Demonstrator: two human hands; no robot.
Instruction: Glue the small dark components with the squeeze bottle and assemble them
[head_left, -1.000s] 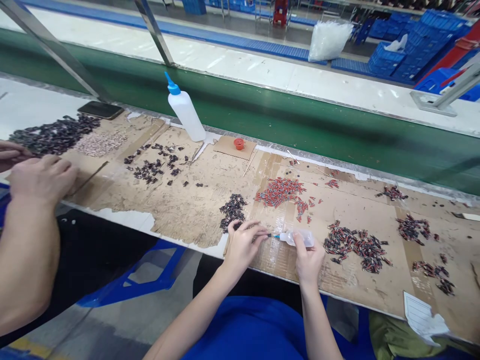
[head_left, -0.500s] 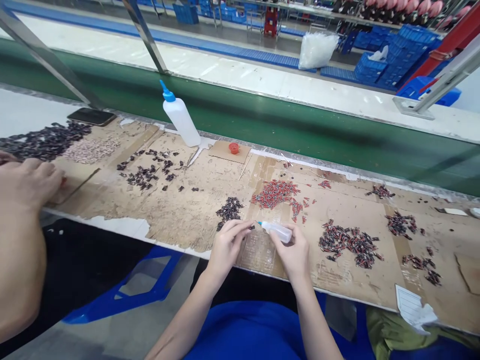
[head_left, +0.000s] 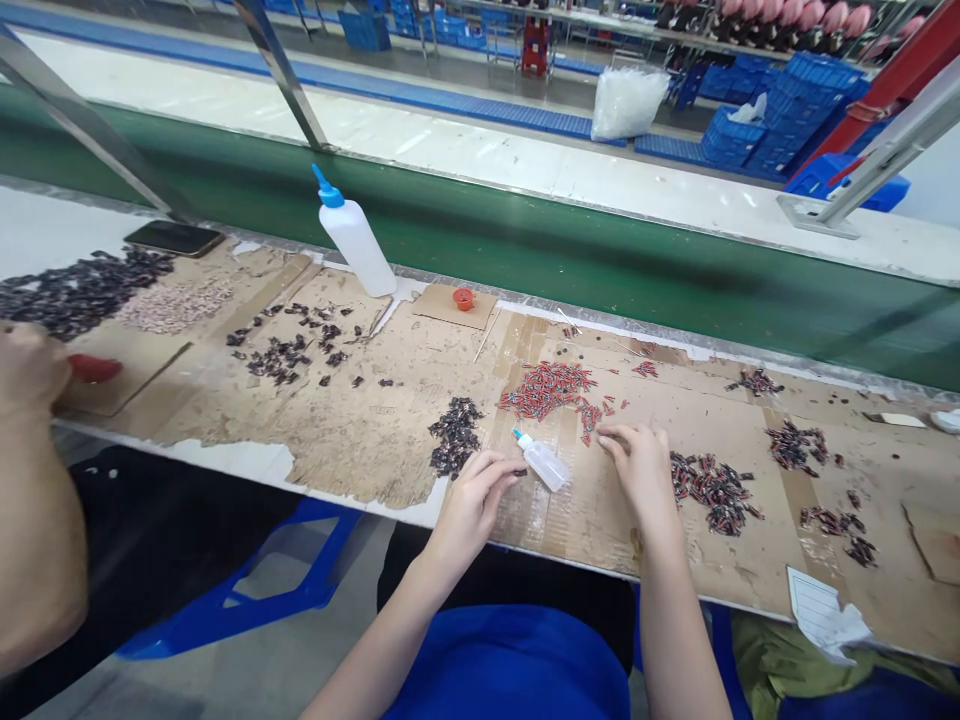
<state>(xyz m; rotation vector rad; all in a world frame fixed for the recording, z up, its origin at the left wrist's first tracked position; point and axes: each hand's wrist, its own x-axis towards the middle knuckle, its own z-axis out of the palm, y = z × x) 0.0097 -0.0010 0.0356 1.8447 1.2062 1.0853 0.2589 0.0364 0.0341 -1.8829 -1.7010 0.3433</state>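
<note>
My left hand [head_left: 480, 500] pinches a small black part [head_left: 520, 472] between thumb and fingertips, just right of a heap of black parts [head_left: 455, 437]. Beside that part, a small clear squeeze bottle [head_left: 547, 466] with a blue tip lies on the cardboard, touched by neither hand. My right hand [head_left: 641, 475] is at the near right edge of the loose red parts [head_left: 589, 418], thumb and forefinger drawn close together. Whatever its fingertips hold, if anything, is too small to make out. Behind the strays is the larger pile of red parts [head_left: 546, 388].
A large white bottle [head_left: 358, 245] leans near the back edge, left of a red cap [head_left: 463, 299] on a cardboard square. Piles of joined red-and-black parts [head_left: 709, 490] spread to the right. At far left, a co-worker's hand [head_left: 30, 365] is beside a red object [head_left: 94, 368].
The small bottle has left my right hand and now lies on the cardboard. My right hand has moved right and up to the red parts. My left hand still pinches the black part.
</note>
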